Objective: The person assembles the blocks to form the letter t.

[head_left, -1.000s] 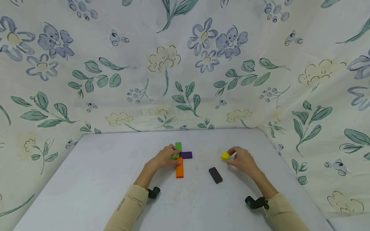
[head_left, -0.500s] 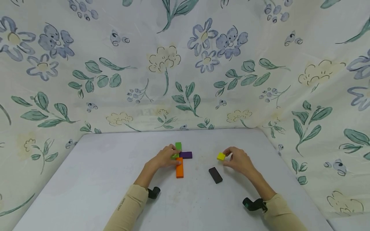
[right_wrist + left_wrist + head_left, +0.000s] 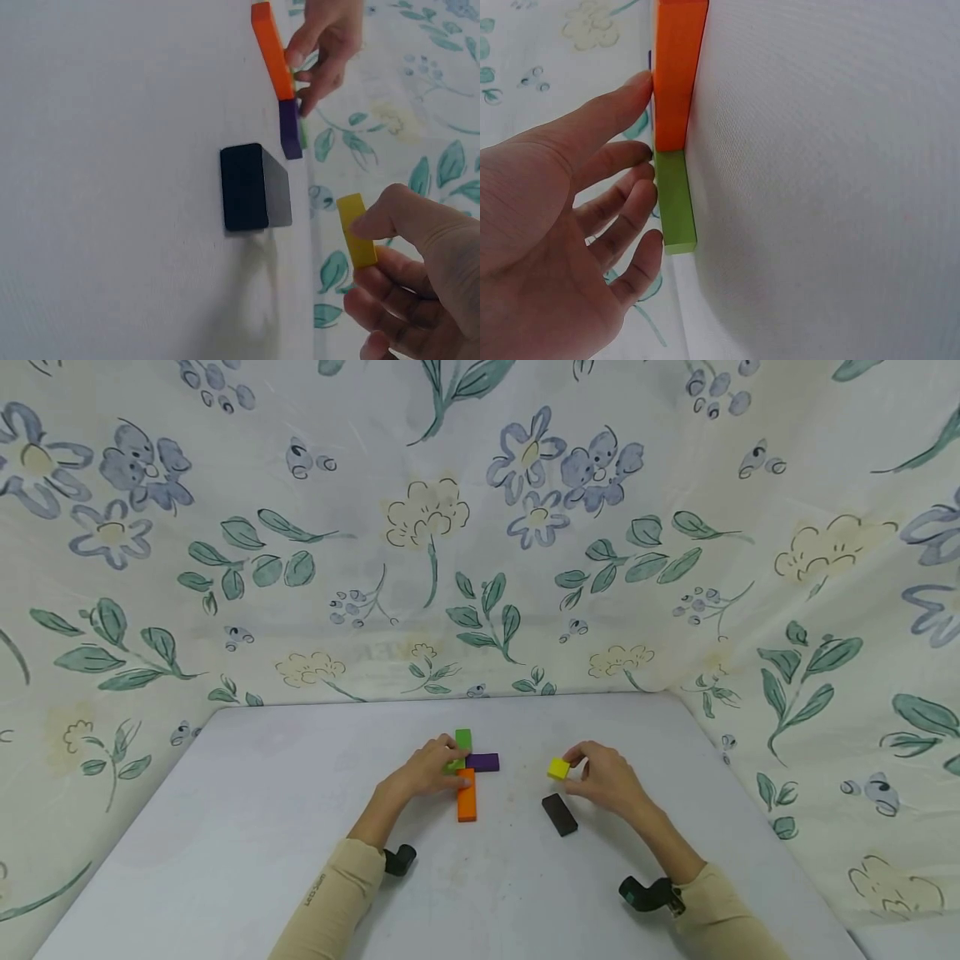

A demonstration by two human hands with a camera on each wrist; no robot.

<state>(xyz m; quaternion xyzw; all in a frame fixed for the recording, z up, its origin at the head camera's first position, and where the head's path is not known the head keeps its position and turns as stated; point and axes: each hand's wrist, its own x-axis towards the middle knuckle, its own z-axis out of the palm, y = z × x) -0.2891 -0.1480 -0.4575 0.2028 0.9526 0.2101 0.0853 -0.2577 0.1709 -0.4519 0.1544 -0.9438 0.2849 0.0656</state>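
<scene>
My right hand (image 3: 606, 779) pinches a small yellow block (image 3: 557, 768) between thumb and fingers; the right wrist view shows the same yellow block (image 3: 357, 230) from the side. Below it on the table lies a black rectangular block (image 3: 559, 815), apart from the others. To the left, my left hand (image 3: 429, 768) rests its fingertips on a group of blocks. An orange block (image 3: 467, 802) is under the thumb, and a green block (image 3: 676, 202) is at the other fingers. A purple block (image 3: 483, 762) points right from the group. Green (image 3: 463, 740) also shows behind, partly hidden by the hand.
A white table (image 3: 262, 860) carries the blocks. Behind it and along the right hangs a floral cloth (image 3: 427, 635). Black wrist cameras sit at both cuffs, including the right one (image 3: 647, 894).
My right hand has moved left with the yellow block, closer to the group and past the black block's far end. The left hand and the other blocks have stayed put.
</scene>
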